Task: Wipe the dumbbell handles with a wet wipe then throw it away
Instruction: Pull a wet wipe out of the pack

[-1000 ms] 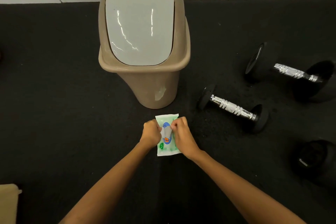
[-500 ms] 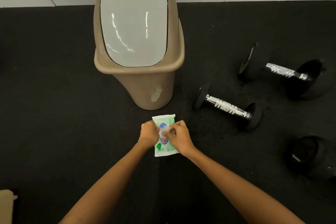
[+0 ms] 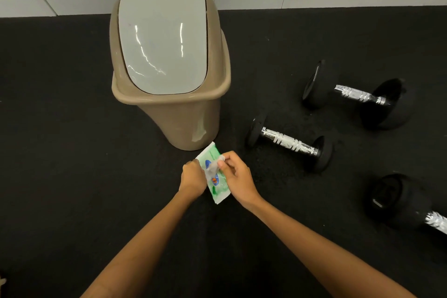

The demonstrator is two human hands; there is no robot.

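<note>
So the left hand (image 3: 192, 176) is clamped around the wipe pack (image 3: 214, 178) just in front of the bin (image 3: 169, 109), probably to steady it while the right hand (image 3: 238, 178) pinches the flap (image 3: 214, 164) and peels it up. Pack sits right between both grips, and the nearest dumbbell (image 3: 289, 141) lies right of the bin, untouched.

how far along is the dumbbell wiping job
Barely started. Nothing looks wiped: the three dumbbells lie untouched on the floor. In hand: the left hand holds the wipe pack while the right hand pinches its flap or a wipe. Left: wipe the handles, then bin the wipe in the closed trash can.
</note>
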